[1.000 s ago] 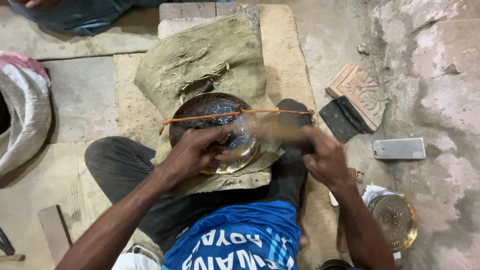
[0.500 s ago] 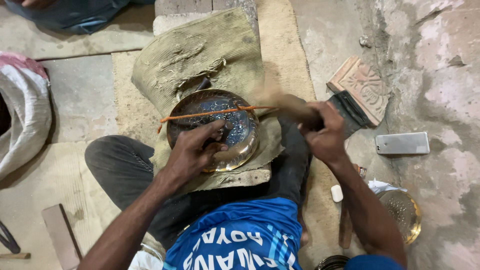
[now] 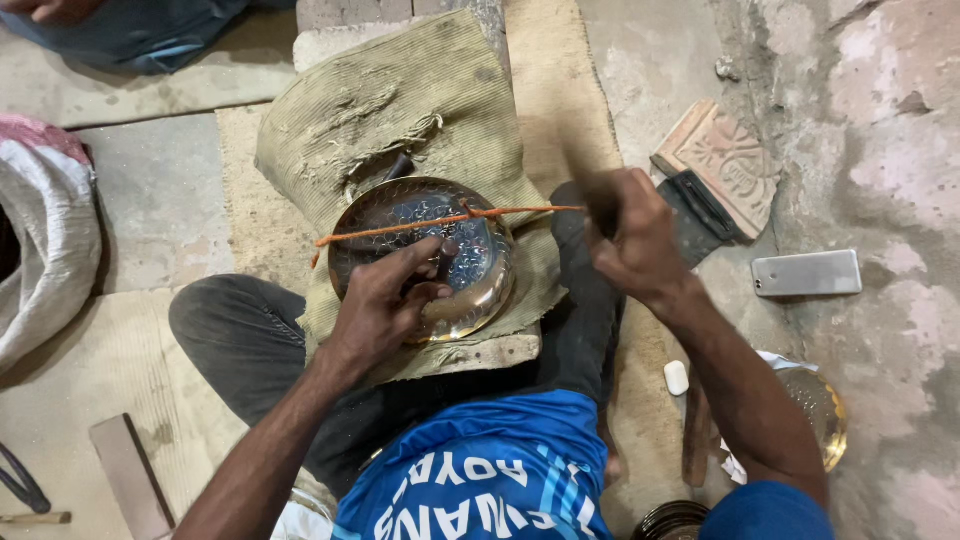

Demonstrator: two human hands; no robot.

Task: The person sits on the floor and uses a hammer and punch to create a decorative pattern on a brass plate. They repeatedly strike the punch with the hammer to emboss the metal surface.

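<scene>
Chasing step: left hand (image 3: 385, 300) pins a punch on the brass plate (image 3: 425, 258); right hand (image 3: 625, 235) grips a blurred hammer (next blow needs aim).

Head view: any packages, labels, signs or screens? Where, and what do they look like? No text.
Phone: flat on the concrete floor at right, past the right hand; silver-grey rectangle, whether the screen faces up cannot be told.
Shirt lettering: white print on the person's blue shirt, bottom centre.
Sack: white bundle with pink top, left edge.
No signs.
</scene>
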